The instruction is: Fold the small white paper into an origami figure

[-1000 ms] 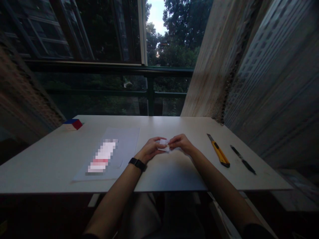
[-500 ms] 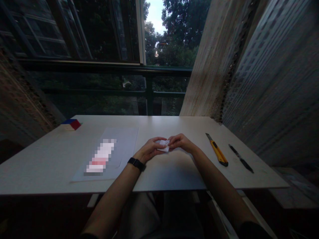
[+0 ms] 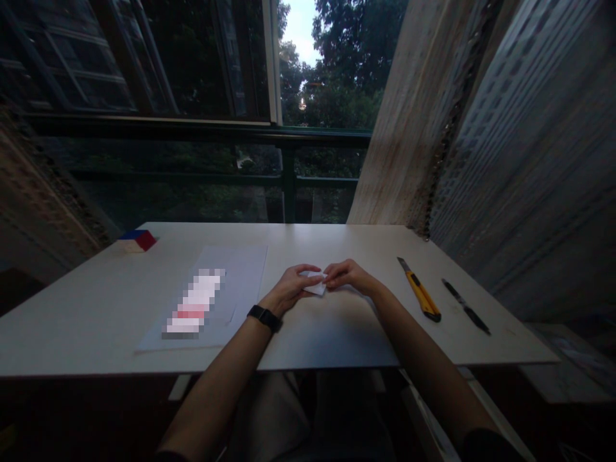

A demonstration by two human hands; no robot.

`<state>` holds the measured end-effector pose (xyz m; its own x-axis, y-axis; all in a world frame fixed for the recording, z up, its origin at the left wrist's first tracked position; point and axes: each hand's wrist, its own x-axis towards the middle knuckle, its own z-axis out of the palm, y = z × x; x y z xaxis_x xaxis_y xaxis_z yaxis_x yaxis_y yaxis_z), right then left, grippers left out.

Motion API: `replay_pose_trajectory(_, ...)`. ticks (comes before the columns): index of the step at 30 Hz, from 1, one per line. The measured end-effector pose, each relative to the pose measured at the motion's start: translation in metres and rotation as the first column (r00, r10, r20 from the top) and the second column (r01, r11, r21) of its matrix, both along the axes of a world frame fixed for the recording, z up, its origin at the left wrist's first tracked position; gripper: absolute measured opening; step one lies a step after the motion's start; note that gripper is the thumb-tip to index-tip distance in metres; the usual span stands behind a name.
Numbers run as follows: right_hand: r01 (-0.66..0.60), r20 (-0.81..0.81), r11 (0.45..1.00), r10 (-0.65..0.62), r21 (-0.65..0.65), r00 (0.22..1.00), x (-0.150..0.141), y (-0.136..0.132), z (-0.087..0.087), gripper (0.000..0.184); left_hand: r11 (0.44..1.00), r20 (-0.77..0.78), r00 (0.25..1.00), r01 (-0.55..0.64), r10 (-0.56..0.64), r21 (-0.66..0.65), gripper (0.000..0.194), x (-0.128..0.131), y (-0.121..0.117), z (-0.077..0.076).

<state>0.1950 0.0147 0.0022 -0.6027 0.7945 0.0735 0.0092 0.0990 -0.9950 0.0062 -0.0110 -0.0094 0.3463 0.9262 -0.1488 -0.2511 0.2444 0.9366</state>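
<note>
A small piece of folded white paper (image 3: pixel 316 289) is held between both hands over the middle of the table. My left hand (image 3: pixel 292 285), with a dark band on its wrist, grips the paper from the left, thumb on top and fingers behind. From the right, my right hand (image 3: pixel 350 276) pinches the paper's edge with thumb and fingertips. Parts of the paper are covered by the fingers, so its full folded shape is hidden.
White sheets (image 3: pixel 248 269), partly pixelated, lie on the white table (image 3: pixel 332 340) to the left. A coloured cube (image 3: pixel 138 240) sits at the back left. On the right rest a yellow box cutter (image 3: pixel 419 292), blade out, and a black pen (image 3: pixel 466 307).
Both hands stay in nearly the same place. The right fingers and left thumb have shifted slightly on the paper, and its visible outline looks a little different.
</note>
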Motion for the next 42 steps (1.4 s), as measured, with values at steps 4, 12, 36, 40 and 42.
replay_pose_trajectory(4, 0.030, 0.018, 0.998, -0.030, 0.050, 0.999, -0.001, -0.001, 0.002, 0.023, 0.985, -0.089, 0.991, -0.081, 0.095, 0.151, 0.048, 0.000, 0.001, -0.002)
replay_pose_trajectory(12, 0.411, -0.080, 0.908, -0.417, -0.081, 0.905, -0.016, -0.001, -0.006, 0.035, 0.836, -0.250, 0.858, -0.304, 0.448, 0.456, 0.041, 0.001, 0.004, 0.003)
replay_pose_trajectory(36, 0.357, 0.019, 0.921, -0.364, 0.153, 0.931, -0.036, -0.009, -0.014, 0.032, 0.879, -0.153, 0.891, -0.368, 0.426, 0.303, 0.047, -0.001, 0.007, -0.001)
replay_pose_trajectory(40, 0.349, 0.083, 0.908, -0.376, 0.231, 0.923, -0.035, -0.011, -0.012, 0.029, 0.895, -0.143, 0.902, -0.363, 0.407, 0.258, 0.051, -0.001, 0.005, 0.000)
replay_pose_trajectory(42, 0.338, 0.108, 0.904, -0.375, 0.263, 0.921, -0.034, -0.011, -0.010, 0.027, 0.904, -0.132, 0.910, -0.358, 0.394, 0.234, 0.054, -0.001, 0.005, 0.001)
